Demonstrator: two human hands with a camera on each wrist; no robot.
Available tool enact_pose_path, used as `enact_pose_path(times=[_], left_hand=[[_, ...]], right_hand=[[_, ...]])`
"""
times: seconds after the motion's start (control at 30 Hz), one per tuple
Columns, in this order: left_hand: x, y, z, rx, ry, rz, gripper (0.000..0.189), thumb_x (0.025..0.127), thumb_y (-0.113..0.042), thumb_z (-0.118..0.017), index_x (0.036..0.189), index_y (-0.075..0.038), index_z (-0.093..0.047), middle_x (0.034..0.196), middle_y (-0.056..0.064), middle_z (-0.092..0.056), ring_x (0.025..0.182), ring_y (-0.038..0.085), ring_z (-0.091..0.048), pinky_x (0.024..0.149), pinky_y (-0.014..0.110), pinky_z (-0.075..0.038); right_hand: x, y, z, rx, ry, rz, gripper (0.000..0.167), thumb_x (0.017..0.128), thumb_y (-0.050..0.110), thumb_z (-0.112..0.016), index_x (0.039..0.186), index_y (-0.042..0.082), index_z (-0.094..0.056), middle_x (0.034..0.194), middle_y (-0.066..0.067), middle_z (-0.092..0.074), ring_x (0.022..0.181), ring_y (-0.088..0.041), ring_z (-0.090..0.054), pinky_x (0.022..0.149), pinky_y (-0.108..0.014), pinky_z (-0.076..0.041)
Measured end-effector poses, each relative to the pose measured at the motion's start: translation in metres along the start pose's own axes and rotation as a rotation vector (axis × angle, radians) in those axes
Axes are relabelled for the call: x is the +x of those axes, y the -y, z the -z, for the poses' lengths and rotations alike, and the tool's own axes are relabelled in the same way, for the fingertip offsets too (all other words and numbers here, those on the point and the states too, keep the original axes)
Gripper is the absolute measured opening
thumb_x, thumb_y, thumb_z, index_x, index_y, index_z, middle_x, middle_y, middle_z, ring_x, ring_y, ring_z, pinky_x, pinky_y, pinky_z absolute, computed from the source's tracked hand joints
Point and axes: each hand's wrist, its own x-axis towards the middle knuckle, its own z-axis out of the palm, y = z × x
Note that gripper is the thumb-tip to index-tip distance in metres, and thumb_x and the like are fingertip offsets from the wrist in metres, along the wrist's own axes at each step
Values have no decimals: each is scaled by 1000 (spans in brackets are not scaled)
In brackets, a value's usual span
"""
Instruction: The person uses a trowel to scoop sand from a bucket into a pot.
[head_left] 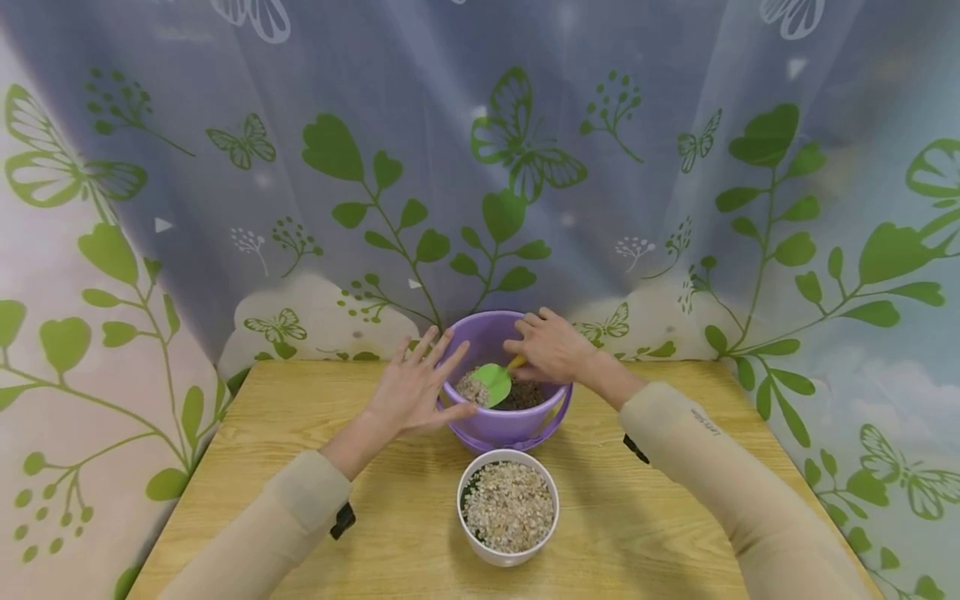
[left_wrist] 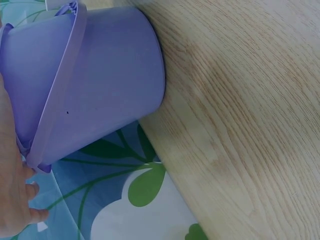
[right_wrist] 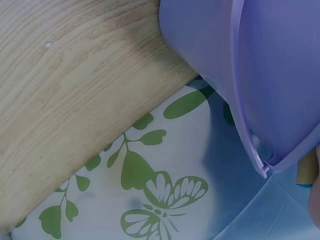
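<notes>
Apparently mid-scoop: shovel (head_left: 492, 384) inside bucket (head_left: 498, 429), pot (head_left: 507, 560) nearly full.
Head: right hand (head_left: 553, 346) grips the shovel's handle; left hand (head_left: 412, 387) spreads wide by the bucket's rim; gravel (head_left: 510, 504) fills the pot, more lies with darker grit (head_left: 523, 395) in the bucket. Left wrist: wood-grain table (left_wrist: 230, 100). Right wrist: butterfly-print curtain (right_wrist: 105, 200) past the table's edge.
</notes>
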Motion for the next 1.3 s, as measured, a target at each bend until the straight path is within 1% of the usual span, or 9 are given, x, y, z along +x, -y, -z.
enact_pose_path(times=[0.13,0.3,0.37,0.47,0.6,0.7,0.9,1.13,1.3], left_hand=[[1,2,-1,19,-15,0,127,75,-95,17,169,-21,-27,176,13,-27,162,39,-29,130,64,-30],[1,2,0,41,-5,-6,120,81,-95,9,169,-22,-26,176,13,-27,162,39,-30,130,63,-30],[1,2,0,37,6,-5,121,80,-96,10,169,-22,-25,176,13,-26,162,39,-30,130,63,-29],[1,1,0,25,12,-1,126,76,-95,17,170,-21,-24,176,13,-26,162,39,-29,131,64,-29],[0,0,1,5,15,8,132,72,-97,21,169,-21,-25,176,13,-25,163,39,-27,131,65,-27],[0,-1,1,-8,12,10,132,72,-97,20,169,-20,-26,176,13,-25,163,40,-26,131,65,-27],[1,-1,0,-10,23,11,131,72,-97,20,170,-22,-24,177,13,-24,164,39,-25,132,64,-26],[2,-2,-1,1,21,7,130,73,-96,20,170,-22,-23,177,13,-23,164,39,-24,131,64,-26],[1,-2,-2,2,11,5,130,73,-96,20,170,-22,-24,176,14,-25,163,40,-26,131,65,-27]], right_hand=[[-1,-3,2,2,-33,-14,39,96,60,-68,112,24,-70,105,-6,-71,95,-24,-65,81,-40,-49],[-4,-5,1,16,-50,-15,39,95,60,-69,109,24,-69,102,-6,-70,92,-24,-64,79,-40,-48],[-6,-5,1,21,-53,-16,39,96,61,-68,106,24,-68,102,-5,-70,92,-24,-63,79,-39,-48],[-9,-7,1,29,-60,-24,39,97,62,-65,104,24,-66,101,-5,-69,91,-24,-61,79,-39,-47],[-14,-10,3,41,-87,-31,36,98,59,-67,101,23,-64,97,-4,-67,89,-24,-60,78,-39,-45],[-18,-12,7,41,-108,-26,34,98,56,-68,100,22,-65,97,-5,-68,89,-25,-61,78,-40,-46],[-24,-14,10,36,-104,-36,34,99,56,-67,103,22,-66,103,-6,-70,92,-26,-62,80,-41,-47],[-30,-18,9,29,-150,-61,32,98,54,-68,100,22,-66,92,-3,-64,84,-23,-57,75,-39,-45],[-36,-20,10,55,-169,-79,33,97,55,-70,99,22,-67,90,-3,-63,81,-23,-56,72,-38,-42]])
